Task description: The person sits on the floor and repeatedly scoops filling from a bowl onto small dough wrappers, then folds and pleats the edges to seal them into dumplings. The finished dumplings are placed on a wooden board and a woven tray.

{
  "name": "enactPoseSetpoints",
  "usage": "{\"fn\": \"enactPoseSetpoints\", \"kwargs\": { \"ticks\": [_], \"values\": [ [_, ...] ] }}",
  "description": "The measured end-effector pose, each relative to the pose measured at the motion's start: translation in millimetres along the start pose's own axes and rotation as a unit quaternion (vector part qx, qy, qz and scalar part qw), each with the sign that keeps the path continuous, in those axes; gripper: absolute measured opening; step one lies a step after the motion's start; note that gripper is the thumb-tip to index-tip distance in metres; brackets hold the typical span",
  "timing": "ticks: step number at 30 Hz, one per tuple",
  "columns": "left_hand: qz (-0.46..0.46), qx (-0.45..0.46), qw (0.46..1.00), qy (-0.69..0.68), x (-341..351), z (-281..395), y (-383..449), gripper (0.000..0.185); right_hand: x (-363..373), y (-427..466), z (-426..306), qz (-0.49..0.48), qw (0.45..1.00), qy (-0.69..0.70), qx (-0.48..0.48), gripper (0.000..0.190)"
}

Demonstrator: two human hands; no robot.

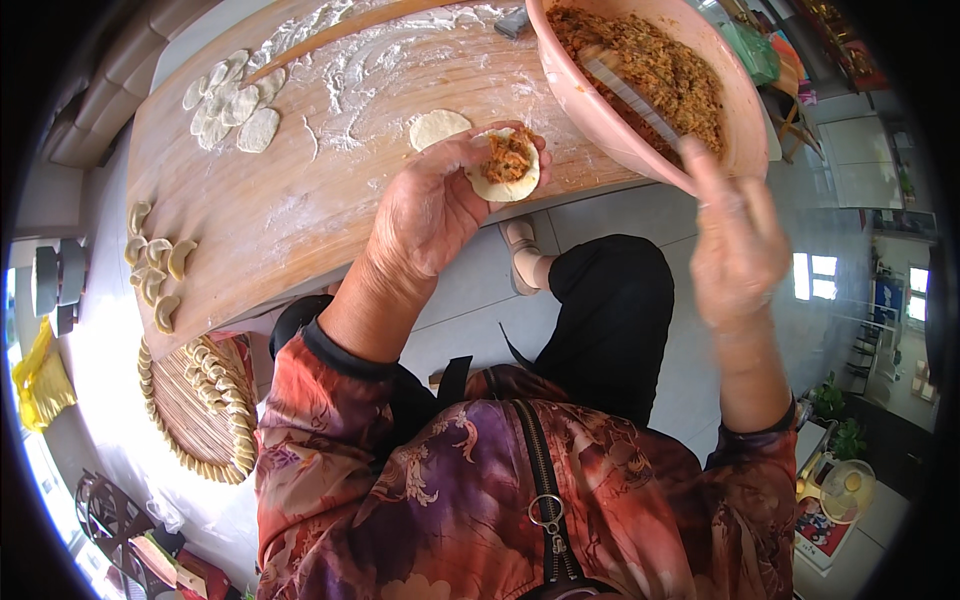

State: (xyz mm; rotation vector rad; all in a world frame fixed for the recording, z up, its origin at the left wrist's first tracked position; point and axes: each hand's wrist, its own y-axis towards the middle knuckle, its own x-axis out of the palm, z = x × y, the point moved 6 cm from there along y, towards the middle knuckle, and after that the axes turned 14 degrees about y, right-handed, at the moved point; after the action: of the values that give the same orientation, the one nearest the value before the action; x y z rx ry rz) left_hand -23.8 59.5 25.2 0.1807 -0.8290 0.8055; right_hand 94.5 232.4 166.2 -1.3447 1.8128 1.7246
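A round dough wrapper (504,193) lies in my left hand (435,191), cupped above the table's front edge. Orange-brown minced filling (507,157) is heaped on the wrapper, which is unfolded. My right hand (739,240) grips a flat, pale spatula-like tool (630,101), blurred by motion. Its far end reaches over the filling in a large pink basin (750,142). Just behind my left hand, another flat wrapper (439,129) rests on the floured wooden board (247,202).
Several wrappers (240,105) overlap at the back left, beside a long wooden rolling pin (337,36). Folded dumplings (156,259) sit at the board's left edge. Below it, a round woven tray (176,390) holds many more. A grey object (512,24) lies by the basin.
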Motion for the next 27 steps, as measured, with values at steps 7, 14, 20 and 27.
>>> {"fn": "enactPoseSetpoints", "kwargs": {
  "ticks": [7,14,20,27],
  "values": [
    [0.002,0.003,1.000,-0.001,-1.1,0.4,-2.4,0.047,5.9,1.7,-5.4,-0.056,0.987,0.136,0.067,0.038],
    [-0.020,0.020,0.999,0.017,4.0,5.6,0.0,0.045,26.8,-12.4,-10.4,-0.086,0.982,0.143,0.094,0.046],
    [-0.055,0.082,0.993,0.057,47.6,31.7,17.3,0.040,-4.9,-1.2,-5.1,-0.019,0.987,0.152,0.047,0.043],
    [-0.065,0.054,0.991,0.105,93.7,22.6,38.5,0.039,-34.4,-10.1,17.6,0.015,1.000,0.014,0.015,0.050]
  ]
}}
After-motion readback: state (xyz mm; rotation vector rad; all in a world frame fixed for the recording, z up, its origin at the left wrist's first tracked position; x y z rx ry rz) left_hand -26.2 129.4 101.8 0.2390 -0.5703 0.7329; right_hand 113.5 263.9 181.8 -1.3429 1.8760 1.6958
